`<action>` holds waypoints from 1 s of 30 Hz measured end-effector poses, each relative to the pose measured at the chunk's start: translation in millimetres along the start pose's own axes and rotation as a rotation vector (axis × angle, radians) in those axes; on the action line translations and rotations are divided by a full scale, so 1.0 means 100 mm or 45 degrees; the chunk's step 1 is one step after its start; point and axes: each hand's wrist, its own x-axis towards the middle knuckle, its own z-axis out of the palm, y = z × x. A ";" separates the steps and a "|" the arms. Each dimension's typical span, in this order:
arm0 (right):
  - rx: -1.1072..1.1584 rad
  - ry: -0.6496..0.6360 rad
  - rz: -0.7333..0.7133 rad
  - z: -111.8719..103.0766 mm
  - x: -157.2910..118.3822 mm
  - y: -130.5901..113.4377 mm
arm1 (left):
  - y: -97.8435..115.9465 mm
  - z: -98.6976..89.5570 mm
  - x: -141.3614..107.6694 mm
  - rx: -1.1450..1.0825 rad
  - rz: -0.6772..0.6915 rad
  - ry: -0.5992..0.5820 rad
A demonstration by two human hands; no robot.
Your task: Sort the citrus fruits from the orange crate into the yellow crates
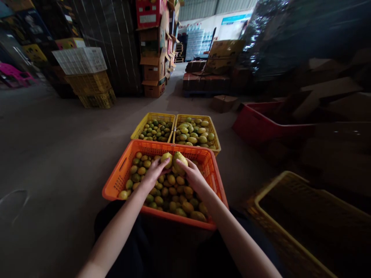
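My left hand [158, 170] is closed around a yellow-green lemon [166, 159]. Beside it, my right hand [189, 170] grips a larger, knobbly lemon [180, 159]. Both hands are held close together over an orange plastic crate [116, 181], which holds many green and yellow lemons [172, 191]. Behind the orange crate stand two yellow crates side by side: the left yellow crate [138, 126] contains small, greener fruit [156, 130], and the right yellow crate [213, 129] contains larger yellow-green fruit [193, 133].
A yellow crate [278, 181] stands at my right, with a red bin [249, 121] beyond it. A cardboard box [223, 102] lies on the floor. Stacked crates [89, 79] and a column of cartons [152, 71] rise at the back left.
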 end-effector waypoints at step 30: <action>0.276 -0.027 0.184 -0.07 0.03 -0.18 | 0.03 0.02 -0.02 -0.089 0.024 0.016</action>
